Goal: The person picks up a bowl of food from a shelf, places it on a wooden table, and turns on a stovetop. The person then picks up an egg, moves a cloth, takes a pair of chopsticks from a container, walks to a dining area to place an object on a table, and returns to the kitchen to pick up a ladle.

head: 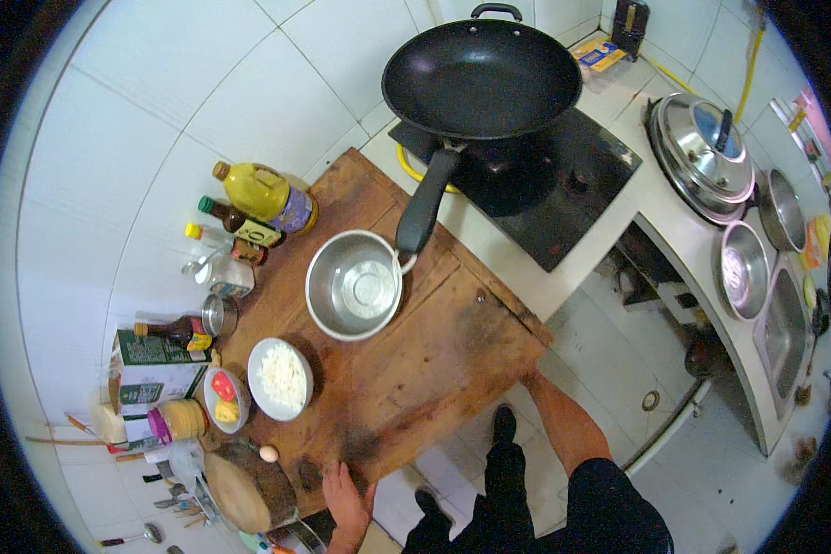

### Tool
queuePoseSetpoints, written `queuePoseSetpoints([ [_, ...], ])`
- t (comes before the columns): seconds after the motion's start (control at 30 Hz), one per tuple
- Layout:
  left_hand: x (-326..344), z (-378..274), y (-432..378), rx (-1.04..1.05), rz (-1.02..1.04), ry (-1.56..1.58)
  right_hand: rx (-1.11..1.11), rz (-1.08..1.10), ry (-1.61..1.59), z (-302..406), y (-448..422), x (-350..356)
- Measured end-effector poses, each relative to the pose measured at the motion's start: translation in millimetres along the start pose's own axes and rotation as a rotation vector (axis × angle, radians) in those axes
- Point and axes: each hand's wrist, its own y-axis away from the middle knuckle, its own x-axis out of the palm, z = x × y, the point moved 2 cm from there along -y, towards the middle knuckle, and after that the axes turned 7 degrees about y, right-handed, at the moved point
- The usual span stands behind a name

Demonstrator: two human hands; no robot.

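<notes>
My left hand (346, 497) rests with fingers apart on the near edge of the wooden table (429, 360), beside a thick round chopping block (239, 488). An egg (269, 454) lies by that block. My right arm reaches to the table's right corner, where my right hand (530, 374) is mostly hidden at the edge. A steel pot (353, 287) stands on the table under the handle of a black wok (485, 79). Left of the pot are a bowl of white rice-like food (282, 379) and a small bowl with red and yellow pieces (226, 400).
Along the tiled wall stand a cooking oil bottle (270, 196), sauce bottles, jars and a carton (156, 374). The wok sits over a black cooktop (561, 187). To the right are a lidded steel pan (706, 156), a steel basin (743, 270) and a sink (784, 332).
</notes>
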Motion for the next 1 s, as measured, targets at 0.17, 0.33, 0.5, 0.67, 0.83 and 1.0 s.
queuePoseSetpoints([
  [0.17,-41,-49,-38,0.103,-0.124,-0.054,0.054,-0.083,-0.064,24,-74,20],
  [0.33,-25,-34,-34,-0.038,0.037,0.081,0.089,-0.135,-0.115,21,-102,22],
  [0.5,-22,-35,-24,-0.027,-0.033,0.07,0.09,-0.156,-0.147,12,-112,21],
  [0.67,-21,-30,-25,-0.138,0.022,0.134,0.095,-0.162,-0.201,-7,-101,7],
  [0.83,-2,-14,-18,-0.244,0.091,0.081,0.143,-0.235,-0.266,-52,-69,-32],
  [1.0,4,-14,-11,-0.257,0.117,0.023,0.174,-0.271,-0.276,-75,-41,-51],
])
